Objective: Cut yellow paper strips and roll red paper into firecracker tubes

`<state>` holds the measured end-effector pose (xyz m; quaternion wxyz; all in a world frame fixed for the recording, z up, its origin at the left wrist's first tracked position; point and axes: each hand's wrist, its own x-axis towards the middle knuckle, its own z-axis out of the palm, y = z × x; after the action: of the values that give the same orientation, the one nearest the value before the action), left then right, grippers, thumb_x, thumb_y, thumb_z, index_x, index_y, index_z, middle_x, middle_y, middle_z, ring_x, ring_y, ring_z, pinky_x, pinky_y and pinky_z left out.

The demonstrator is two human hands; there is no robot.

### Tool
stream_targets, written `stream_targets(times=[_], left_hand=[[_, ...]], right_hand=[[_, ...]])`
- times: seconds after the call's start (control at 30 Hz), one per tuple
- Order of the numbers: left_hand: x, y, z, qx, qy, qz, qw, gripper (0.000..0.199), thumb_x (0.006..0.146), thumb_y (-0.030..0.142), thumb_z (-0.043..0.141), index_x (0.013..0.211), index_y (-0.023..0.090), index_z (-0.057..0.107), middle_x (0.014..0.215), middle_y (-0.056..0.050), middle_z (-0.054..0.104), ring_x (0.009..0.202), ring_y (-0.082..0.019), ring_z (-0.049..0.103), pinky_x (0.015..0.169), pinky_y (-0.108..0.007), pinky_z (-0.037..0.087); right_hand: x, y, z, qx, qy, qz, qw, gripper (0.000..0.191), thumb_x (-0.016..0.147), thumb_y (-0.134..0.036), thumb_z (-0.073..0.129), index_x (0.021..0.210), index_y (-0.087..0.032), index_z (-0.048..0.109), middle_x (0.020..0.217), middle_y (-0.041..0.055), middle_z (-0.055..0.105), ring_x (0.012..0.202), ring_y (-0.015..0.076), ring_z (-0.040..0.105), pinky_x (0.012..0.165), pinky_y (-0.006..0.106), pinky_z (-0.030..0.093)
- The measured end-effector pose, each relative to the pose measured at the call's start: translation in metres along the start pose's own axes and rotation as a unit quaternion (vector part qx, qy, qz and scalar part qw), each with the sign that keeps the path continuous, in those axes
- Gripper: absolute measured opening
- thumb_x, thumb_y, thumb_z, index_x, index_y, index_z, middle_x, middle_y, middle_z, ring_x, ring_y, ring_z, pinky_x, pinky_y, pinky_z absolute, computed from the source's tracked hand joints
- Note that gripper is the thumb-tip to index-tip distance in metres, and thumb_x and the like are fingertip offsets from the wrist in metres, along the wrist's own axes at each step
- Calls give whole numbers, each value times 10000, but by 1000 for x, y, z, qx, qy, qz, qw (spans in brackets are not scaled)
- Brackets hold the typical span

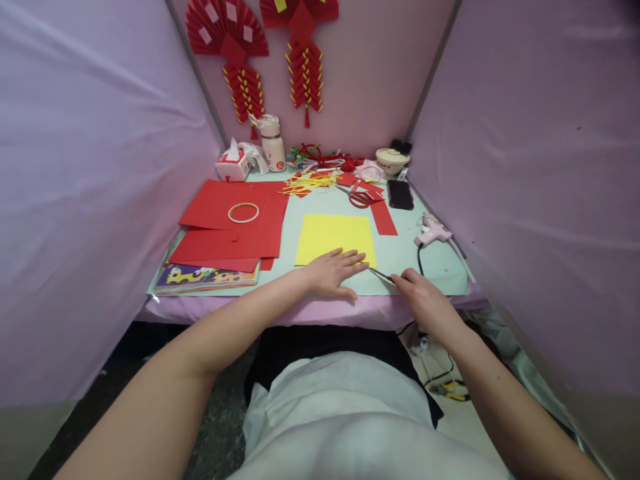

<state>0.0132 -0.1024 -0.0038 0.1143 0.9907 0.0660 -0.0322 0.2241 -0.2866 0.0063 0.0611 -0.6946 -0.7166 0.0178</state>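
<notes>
My left hand [336,272] lies flat with fingers spread over the front edge of a square yellow sheet of paper [336,233]. Its fingers cover part of that edge. My right hand [423,298], closed, grips a slim, dark, pointed tool [382,275], perhaps a craft knife; its exact kind is too small to tell. The tool's tip points left and meets the paper's front right corner, close to my left fingertips.
Red card sheets [220,245] with a tape ring [243,213] lie left, over a picture book [200,279]. Red-handled scissors [361,199], yellow strips [311,182] and a phone [401,195] lie behind. A pink glue gun [432,230] sits right. Fabric walls [520,133] flank the table.
</notes>
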Motion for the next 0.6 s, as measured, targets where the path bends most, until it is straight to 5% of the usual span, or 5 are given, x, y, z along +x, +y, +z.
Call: stream_targets(times=[0.6], left_hand=[[-15, -16, -4, 0, -2, 7, 1000, 942, 872, 794, 400, 1599, 233, 190, 1662, -104, 140, 1542, -294, 103, 1222, -494, 61]], right_hand=[[1, -7, 6, -21, 14, 8, 1000, 396, 923, -39, 425, 1275, -127, 582, 1035, 111, 573, 847, 191, 577, 719, 275, 440]])
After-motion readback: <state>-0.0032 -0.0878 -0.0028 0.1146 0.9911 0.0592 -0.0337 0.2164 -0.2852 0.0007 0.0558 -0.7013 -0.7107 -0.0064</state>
